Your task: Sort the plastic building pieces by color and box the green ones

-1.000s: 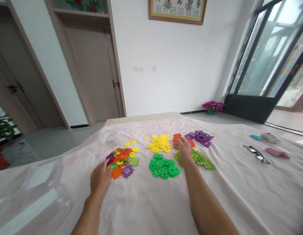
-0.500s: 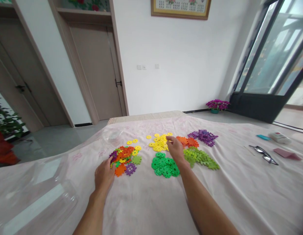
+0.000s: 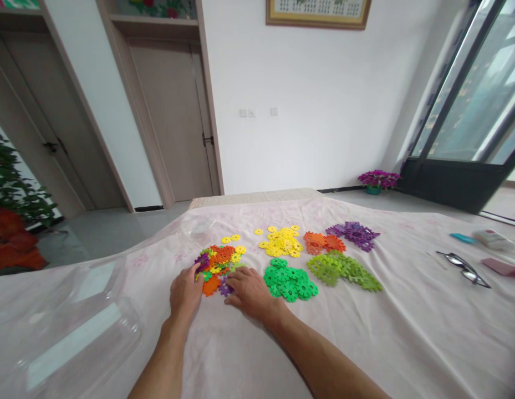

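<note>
A mixed pile of snowflake-shaped plastic pieces (image 3: 219, 257) in orange, yellow, green and purple lies before my hands. My left hand (image 3: 185, 291) rests at the pile's left edge, its fingertips touching the pieces beside a purple one. Over the pile's near right side reaches my right hand (image 3: 249, 291), fingers stretched out and thumb apart. Its fingertips lie on a purple snowflake piece (image 3: 225, 287), which they partly cover. A light green piece (image 3: 237, 266) shows just behind those fingers. An orange piece (image 3: 211, 285) lies flat between the two hands.
Single-colour heaps lie to the right: green (image 3: 288, 281), yellow (image 3: 282, 241), orange (image 3: 324, 242), lime (image 3: 344, 269) and purple (image 3: 353, 235). Clear plastic containers (image 3: 80, 338) stand at left on the pink cloth (image 3: 224, 354). Glasses (image 3: 465, 269) and a tissue pack (image 3: 493, 240) are far right.
My right hand has moved left and nearer, from the yellow heap to the mixed pile. My left hand stays at the pile's left edge. The view has shifted slightly left.
</note>
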`<state>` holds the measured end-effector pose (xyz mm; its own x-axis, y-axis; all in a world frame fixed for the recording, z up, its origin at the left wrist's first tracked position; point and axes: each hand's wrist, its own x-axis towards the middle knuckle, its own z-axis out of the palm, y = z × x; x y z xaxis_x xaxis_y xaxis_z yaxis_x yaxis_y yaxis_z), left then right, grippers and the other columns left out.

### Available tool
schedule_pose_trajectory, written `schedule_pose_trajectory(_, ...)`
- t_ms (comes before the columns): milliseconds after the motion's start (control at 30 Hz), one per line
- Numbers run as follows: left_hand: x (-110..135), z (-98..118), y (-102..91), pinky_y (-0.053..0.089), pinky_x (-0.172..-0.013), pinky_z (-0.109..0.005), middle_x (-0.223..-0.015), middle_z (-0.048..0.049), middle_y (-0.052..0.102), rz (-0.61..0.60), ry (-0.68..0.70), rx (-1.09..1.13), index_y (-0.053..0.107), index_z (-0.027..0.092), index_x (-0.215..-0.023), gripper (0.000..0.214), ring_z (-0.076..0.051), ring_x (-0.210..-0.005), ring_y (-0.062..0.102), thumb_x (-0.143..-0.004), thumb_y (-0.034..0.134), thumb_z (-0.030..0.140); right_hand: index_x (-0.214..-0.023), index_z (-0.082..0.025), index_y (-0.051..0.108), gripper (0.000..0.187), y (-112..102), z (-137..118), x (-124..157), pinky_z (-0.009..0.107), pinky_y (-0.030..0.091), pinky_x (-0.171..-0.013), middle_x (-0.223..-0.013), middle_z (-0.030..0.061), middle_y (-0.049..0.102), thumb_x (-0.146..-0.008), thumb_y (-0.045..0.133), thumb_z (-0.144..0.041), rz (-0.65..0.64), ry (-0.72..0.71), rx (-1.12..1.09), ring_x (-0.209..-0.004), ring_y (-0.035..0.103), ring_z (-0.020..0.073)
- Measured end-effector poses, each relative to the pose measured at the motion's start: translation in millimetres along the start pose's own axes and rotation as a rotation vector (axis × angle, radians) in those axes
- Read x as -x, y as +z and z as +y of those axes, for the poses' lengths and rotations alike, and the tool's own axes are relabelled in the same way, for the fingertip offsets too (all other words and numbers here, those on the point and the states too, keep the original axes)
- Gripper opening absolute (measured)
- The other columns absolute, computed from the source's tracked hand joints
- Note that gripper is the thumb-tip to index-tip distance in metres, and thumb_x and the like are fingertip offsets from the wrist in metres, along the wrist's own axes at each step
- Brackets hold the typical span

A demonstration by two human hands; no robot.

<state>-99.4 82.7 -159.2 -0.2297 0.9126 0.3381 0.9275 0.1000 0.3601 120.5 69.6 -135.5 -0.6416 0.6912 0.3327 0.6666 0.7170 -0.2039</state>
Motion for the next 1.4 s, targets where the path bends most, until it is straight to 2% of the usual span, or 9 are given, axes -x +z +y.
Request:
schedule_pose_trajectory(133, -0.4, -1.1, 0.2, 0.045, -0.094, -0.033, -0.116, -0.01, 0.068, 0.014, -0.007, 0.052, 0.062, 0.019, -0.124, 0.039, -0.023, -0.107, 0.063, -0.09, 0.046, 0.029, -0.09, -0.02, 0.068, 0.023, 6.2, 1.2, -1.7, 0.032, 0.04, -0.082, -0.091, 0.0053, 0.068, -0.093, 0.059, -0.041, -0.015, 0.012, 0.089, -0.094, 0.055, 0.0212)
schedule_pose_trajectory(300, 2.6, 2.5, -5.0, 0.047, -0.084, -0.031, -0.101, -0.006, 0.072, 0.045, -0.055, 0.134, 0.066, 0.021, -0.107, 0.028, -0.021, -0.095, 0.065, -0.089, 0.051, 0.036, -0.093, -0.019, 0.066, 0.027, 2.9, -5.3, 5.7, 0.032, 0.04, -0.082, -0.096, 0.0068, 0.067, -0.1, 0.046, -0.036, 0.018, -0.02, 0.066, -0.092, 0.055, 0.0193)
schedule_pose_trajectory(467, 4.1, 2.8, -3.4, 0.046, -0.093, -0.035, -0.118, -0.0113, 0.067, 0.152, -0.011, 0.087, 0.06, 0.018, -0.122, 0.045, -0.025, -0.109, 0.062, -0.086, 0.055, 0.044, -0.123, -0.022, 0.057, 0.038, -4.3, -13.6, 12.5, 0.035, 0.039, -0.095, -0.123, 0.0065, 0.063, -0.091, 0.062, -0.041, 0.077, 0.008, -0.031, -0.112, 0.051, 0.0228)
schedule_pose_trajectory(667, -0.8, -4.4, 8.3, 0.043, -0.098, -0.038, -0.122, -0.0132, 0.066, 0.05, 0.058, 0.068, 0.056, 0.016, -0.131, 0.052, -0.027, -0.111, 0.061, -0.087, 0.055, 0.042, -0.106, -0.02, 0.065, 0.028, -4.5, -13.1, 11.6, 0.033, 0.041, -0.089, -0.102, 0.006, 0.069, -0.096, 0.053, -0.044, 0.03, 0.009, -0.01, -0.098, 0.056, 0.0214)
schedule_pose_trajectory(833, 0.5, -3.5, 5.5, 0.048, -0.093, -0.036, -0.115, -0.0122, 0.065, 0.099, 0.01, 0.189, 0.058, 0.016, -0.125, 0.05, -0.025, -0.106, 0.062, -0.081, 0.062, 0.04, -0.104, -0.021, 0.067, 0.031, 1.3, -7.6, 9.3, 0.031, 0.043, -0.085, -0.095, 0.0073, 0.071, -0.101, 0.042, -0.038, 0.039, 0.075, -0.033, -0.091, 0.061, 0.0202)
schedule_pose_trajectory(1000, 5.2, 3.4, 2.5, 0.048, -0.098, -0.037, -0.119, -0.0099, 0.061, 0.186, 0.153, 0.377, 0.055, 0.019, -0.128, 0.055, -0.024, -0.112, 0.06, -0.077, 0.067, 0.036, -0.107, -0.023, 0.067, 0.028, 9.2, 7.2, 8.6, 0.028, 0.047, -0.08, -0.097, 0.0059, 0.073, -0.1, 0.041, -0.031, 0.234, 0.315, -0.29, -0.087, 0.066, 0.019)
schedule_pose_trajectory(1167, 11.5, 21.0, 6.4, 0.048, -0.1, -0.038, -0.118, -0.0077, 0.061, 0.14, 0.357, 0.461, 0.058, 0.022, -0.125, 0.054, -0.024, -0.115, 0.059, -0.074, 0.071, 0.03, -0.11, -0.019, 0.065, 0.026, 16.4, 22.0, 9.1, 0.031, 0.049, -0.084, -0.1, 0.006, 0.071, -0.096, 0.044, -0.027, 0.544, 0.4, -0.604, -0.088, 0.065, 0.0186)
schedule_pose_trajectory(1300, 19.0, 37.9, 6.4, 0.046, -0.104, -0.039, -0.121, -0.0064, 0.062, 0.06, 0.454, 0.467, 0.058, 0.023, -0.125, 0.054, -0.023, -0.117, 0.058, -0.072, 0.069, 0.02, -0.115, -0.017, 0.064, 0.029, 23.4, 27.1, 7.9, 0.03, 0.051, -0.075, -0.085, 0.0025, 0.069, -0.089, 0.052, -0.025, 0.527, 0.412, -0.693, -0.076, 0.062, 0.0167)
schedule_pose_trajectory(1400, 23.0, 45.8, 3.4, 0.045, -0.106, -0.038, -0.122, -0.006, 0.063, 0.009, 0.473, 0.465, 0.059, 0.023, -0.124, 0.055, -0.022, -0.118, 0.058, -0.071, 0.066, 0.015, -0.114, -0.018, 0.066, 0.029, 23.5, 28.5, 8.3, 0.033, 0.05, -0.086, -0.096, 0.0047, 0.071, -0.089, 0.053, -0.025, 0.512, 0.395, -0.669, -0.088, 0.064, 0.0184)
